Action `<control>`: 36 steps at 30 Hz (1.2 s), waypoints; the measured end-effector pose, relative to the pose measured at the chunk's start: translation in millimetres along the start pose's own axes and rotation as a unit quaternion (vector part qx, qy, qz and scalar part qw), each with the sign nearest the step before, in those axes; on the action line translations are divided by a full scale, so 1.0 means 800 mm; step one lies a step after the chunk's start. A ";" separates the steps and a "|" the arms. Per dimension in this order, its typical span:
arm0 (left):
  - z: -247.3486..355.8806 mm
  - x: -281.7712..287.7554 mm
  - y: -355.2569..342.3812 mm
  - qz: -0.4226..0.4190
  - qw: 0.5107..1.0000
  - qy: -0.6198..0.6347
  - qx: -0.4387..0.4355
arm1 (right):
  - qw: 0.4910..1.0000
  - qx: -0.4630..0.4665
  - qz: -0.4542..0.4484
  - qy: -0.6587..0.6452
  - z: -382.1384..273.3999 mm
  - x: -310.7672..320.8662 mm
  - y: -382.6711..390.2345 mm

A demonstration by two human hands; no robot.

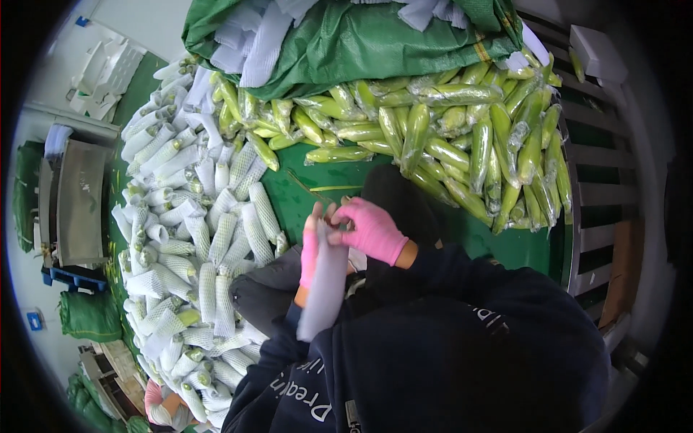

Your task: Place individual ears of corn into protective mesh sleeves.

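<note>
At the centre, my left hand [310, 245], in a pink fingerless glove, grips a flattened white foam sleeve [323, 289] that hangs down in front of my dark top. My right hand [368, 231], gloved the same way, pinches the sleeve's upper end. On the green floor [317, 177] beyond them lie green, husked corn ears wrapped in clear film [469, 144], heaped to the back and right. A large heap of ears in white net sleeves [180, 231] covers the left side.
A green woven sack [375, 50] of empty sleeves lies at the back. A slatted metal frame [592, 187] runs along the right. White boxes [105, 76], a worn board [83, 202] and green sacks [90, 317] line the left. A co-worker's pink-gloved hand [153, 397] shows at lower left.
</note>
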State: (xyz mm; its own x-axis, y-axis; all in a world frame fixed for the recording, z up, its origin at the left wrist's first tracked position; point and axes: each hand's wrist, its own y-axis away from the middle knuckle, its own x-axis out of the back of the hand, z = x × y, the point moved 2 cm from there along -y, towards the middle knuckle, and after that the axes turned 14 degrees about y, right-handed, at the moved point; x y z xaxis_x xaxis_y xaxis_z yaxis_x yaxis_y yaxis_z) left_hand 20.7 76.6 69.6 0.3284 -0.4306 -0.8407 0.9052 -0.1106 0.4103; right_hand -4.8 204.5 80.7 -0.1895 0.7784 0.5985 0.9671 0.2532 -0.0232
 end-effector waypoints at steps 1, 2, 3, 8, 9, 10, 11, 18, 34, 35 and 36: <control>-0.012 -0.002 -0.011 0.016 0.999 -0.038 0.004 | 0.999 -0.008 -0.032 -0.041 0.013 -0.002 0.002; -0.023 -0.004 -0.021 0.031 0.997 -0.076 0.008 | 0.994 -0.016 -0.064 -0.083 0.032 -0.010 0.000; -0.031 -0.009 -0.029 0.032 0.989 -0.127 -0.075 | 0.974 0.005 -0.075 -0.213 0.037 -0.011 -0.007; -0.062 -0.008 -0.053 -0.029 0.937 -0.325 -0.126 | 0.856 -0.186 -0.167 -0.454 0.078 -0.003 0.008; -0.072 -0.002 -0.060 -0.034 0.934 -0.323 -0.145 | 0.846 -0.159 -0.139 -0.489 0.091 -0.011 0.013; -0.078 0.007 -0.067 -0.037 0.931 -0.323 -0.166 | 0.833 -0.132 -0.114 -0.525 0.095 -0.017 0.012; -0.082 0.018 -0.072 -0.028 0.933 -0.323 -0.159 | 0.883 -0.105 -0.065 -0.453 0.100 -0.018 0.015; -0.092 0.018 -0.069 0.013 0.952 -0.286 -0.107 | 0.897 -0.138 -0.102 -0.408 0.113 -0.014 0.022; -0.070 0.000 -0.150 0.007 0.982 -0.067 0.177 | 0.926 -0.256 0.229 0.158 0.206 0.092 -0.039; -0.088 -0.006 -0.149 -0.002 0.978 -0.089 0.188 | 0.923 -0.256 0.234 0.164 0.225 0.095 -0.051; -0.102 -0.011 -0.146 -0.009 0.974 -0.112 0.196 | 0.915 -0.295 0.231 0.150 0.249 0.090 -0.061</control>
State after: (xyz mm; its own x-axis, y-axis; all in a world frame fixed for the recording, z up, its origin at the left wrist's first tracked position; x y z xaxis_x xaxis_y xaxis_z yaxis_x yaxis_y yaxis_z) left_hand -66.2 166.1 0.5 0.2065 -0.6044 -0.7694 0.7229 -0.4356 0.5363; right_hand -99.4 362.4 -34.5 0.2330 0.5086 0.8289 0.8718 -0.4869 0.0537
